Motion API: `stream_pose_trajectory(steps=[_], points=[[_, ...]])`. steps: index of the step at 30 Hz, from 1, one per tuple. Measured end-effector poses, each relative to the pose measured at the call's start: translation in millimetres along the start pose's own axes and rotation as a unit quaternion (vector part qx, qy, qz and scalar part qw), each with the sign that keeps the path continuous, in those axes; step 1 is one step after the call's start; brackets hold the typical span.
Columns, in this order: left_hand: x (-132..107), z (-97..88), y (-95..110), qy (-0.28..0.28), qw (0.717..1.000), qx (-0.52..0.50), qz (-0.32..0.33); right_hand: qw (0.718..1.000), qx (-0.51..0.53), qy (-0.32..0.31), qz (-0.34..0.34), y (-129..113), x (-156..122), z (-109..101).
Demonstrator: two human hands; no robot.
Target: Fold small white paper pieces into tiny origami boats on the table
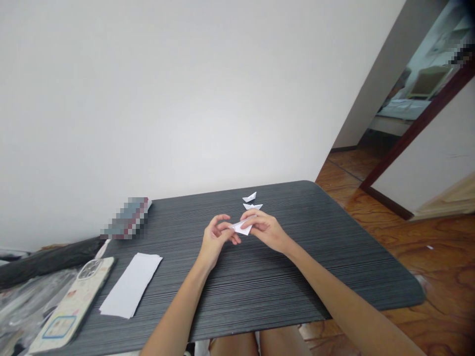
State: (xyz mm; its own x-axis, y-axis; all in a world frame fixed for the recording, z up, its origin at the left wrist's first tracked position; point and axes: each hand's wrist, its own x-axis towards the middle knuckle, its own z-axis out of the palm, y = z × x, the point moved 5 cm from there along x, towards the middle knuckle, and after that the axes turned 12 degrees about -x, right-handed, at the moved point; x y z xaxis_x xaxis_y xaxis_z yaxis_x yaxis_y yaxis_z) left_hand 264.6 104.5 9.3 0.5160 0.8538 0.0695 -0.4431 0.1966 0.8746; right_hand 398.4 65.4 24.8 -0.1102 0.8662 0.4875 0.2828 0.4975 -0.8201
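Observation:
A small piece of folded white paper [243, 228] is held up between both hands above the dark table. My left hand [217, 237] pinches its left end between thumb and index finger, the other fingers loosely curled. My right hand [266, 230] grips the right part with thumb and fingers, covering some of the upper edge. Just beyond the hands, a white paper boat [253, 206] sits on the table, partly behind my right fingers. A second paper boat [250, 197] lies a little farther back, near the wall side.
A stack of white paper sheets [130, 286] lies at the left of the dark table [297, 287]. Left of it is a phone in a patterned case [74, 306]. A blurred book-like object [128, 217] rests at the back left. The white wall [208, 99] borders the table's far edge.

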Motion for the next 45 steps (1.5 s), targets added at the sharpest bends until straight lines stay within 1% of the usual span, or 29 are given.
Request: stream_pose_trajectory(steps=[6, 9, 12, 14, 17, 20, 22, 27, 30, 32, 35, 39, 42, 45], points=[[2, -4.7, -6, 0.009, 1.0, 0.021, -0.022, 0.999, -0.041, -0.007, -0.013, -3, 0, 1], [2, -7.5, -8, 0.029, 0.999, 0.029, -0.012, 0.998, -0.067, -0.014, -0.013, -2, 0, 3], [3, -9.1, -9, 0.051, 0.998, 0.038, 0.012, 0.997, -0.074, -0.016, -0.012, -1, 0, 5], [3, -9.2, -9, 0.056, 0.997, 0.039, 0.024, 0.998, -0.059, -0.011, -0.011, -1, 0, 5], [3, -11.0, -9, 0.072, 0.997, 0.026, 0.027, 1.0, -0.004, 0.011, 0.003, -2, 1, 0], [4, -14.2, -9, 0.098, 0.995, -0.025, 0.004, 0.997, 0.048, 0.046, 0.038, -2, 3, -9], [5, -14.9, -10, 0.102, 0.993, -0.057, -0.021, 0.996, 0.057, 0.053, 0.048, -2, 4, -15], [4, -13.8, -14, 0.092, 0.991, -0.072, -0.068, 0.998, 0.032, 0.039, 0.045, 1, 5, -19], [3, -12.7, -16, 0.086, 0.99, -0.072, -0.08, 0.998, 0.03, 0.037, 0.048, 4, 4, -18], [3, -12.0, -16, 0.082, 0.991, -0.068, -0.08, 0.996, 0.041, 0.04, 0.063, 6, 3, -17], [4, -11.1, -15, 0.077, 0.993, -0.059, -0.068, 0.991, 0.064, 0.053, 0.103, 10, 2, -16], [4, -9.6, -13, 0.054, 0.998, -0.028, -0.034, 0.981, 0.091, 0.085, 0.15, 17, 1, -17], [3, -8.8, -10, 0.042, 0.999, 0.009, -0.004, 0.97, 0.135, 0.088, 0.183, 23, 1, -15], [3, -8.0, -7, 0.041, 0.997, 0.055, 0.021, 0.953, 0.19, 0.087, 0.221, 26, 0, -12]])
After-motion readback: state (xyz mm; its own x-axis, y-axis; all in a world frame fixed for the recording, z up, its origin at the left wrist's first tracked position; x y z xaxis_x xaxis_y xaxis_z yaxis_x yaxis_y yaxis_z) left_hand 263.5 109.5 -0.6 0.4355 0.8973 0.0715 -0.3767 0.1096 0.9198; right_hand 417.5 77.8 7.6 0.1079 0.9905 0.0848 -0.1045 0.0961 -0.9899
